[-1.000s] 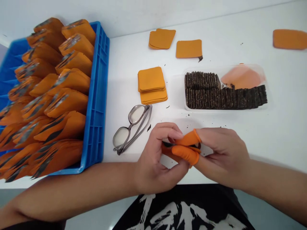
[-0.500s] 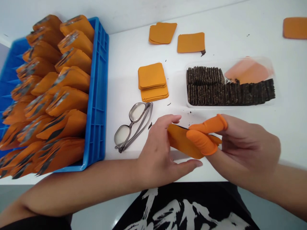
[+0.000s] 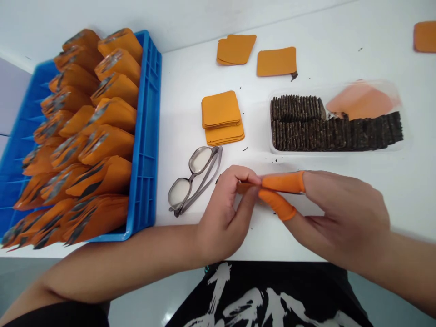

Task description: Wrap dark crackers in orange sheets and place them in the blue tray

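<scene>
My left hand (image 3: 229,211) pinches one end of an orange card (image 3: 245,187) between thumb and fingers. My right hand (image 3: 327,204), with orange finger cots (image 3: 284,182) on thumb and forefinger, closes on the same card from the other side. The fingertips of both hands meet there, and the card is seen nearly edge-on, mostly hidden. Beyond my hands stands a clear plastic tray (image 3: 344,153) with rows of thin dark brown pieces (image 3: 306,134) on edge. A stack of orange cards (image 3: 221,109) lies to its left.
A blue crate (image 3: 146,136) on the left holds rows of orange packets (image 3: 114,109) with dark ends. Folded glasses (image 3: 190,179) lie beside it. More orange cards (image 3: 235,49), a single card (image 3: 276,61) and another orange piece (image 3: 425,36) lie further back, with dark crumbs scattered about.
My left thumb and fingers have closed on the card, where they were spread before. The card has tilted from showing its broad face to nearly edge-on. The view has shifted slightly.
</scene>
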`<state>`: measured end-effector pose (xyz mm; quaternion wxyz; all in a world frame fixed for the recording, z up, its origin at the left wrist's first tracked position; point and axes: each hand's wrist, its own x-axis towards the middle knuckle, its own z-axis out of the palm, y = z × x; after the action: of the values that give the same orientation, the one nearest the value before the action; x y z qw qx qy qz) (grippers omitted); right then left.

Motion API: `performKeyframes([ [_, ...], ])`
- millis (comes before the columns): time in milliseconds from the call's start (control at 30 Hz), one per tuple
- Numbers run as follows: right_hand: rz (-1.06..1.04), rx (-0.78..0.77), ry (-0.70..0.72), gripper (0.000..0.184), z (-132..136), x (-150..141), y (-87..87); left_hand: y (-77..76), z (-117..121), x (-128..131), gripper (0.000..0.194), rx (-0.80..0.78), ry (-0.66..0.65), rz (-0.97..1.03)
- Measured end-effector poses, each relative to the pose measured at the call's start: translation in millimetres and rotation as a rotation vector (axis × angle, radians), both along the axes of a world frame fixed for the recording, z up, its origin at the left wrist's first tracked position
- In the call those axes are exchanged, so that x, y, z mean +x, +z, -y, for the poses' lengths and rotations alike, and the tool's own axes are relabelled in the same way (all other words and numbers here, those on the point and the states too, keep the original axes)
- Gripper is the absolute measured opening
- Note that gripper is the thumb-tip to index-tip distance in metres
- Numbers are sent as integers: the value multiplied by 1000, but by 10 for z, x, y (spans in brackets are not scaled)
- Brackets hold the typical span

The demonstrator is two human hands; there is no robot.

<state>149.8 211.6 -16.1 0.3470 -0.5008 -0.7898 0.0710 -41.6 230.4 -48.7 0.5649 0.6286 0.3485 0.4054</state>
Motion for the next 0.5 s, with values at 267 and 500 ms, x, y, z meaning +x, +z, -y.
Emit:
performKeyframes([
  [267,-115,-220,-36,26,-69,23,108,43,13,-9,35,153,57,-32],
  [500,-280,-247,68,32,-43,-19,155,-28,38,-7,103,522,-95,-153],
])
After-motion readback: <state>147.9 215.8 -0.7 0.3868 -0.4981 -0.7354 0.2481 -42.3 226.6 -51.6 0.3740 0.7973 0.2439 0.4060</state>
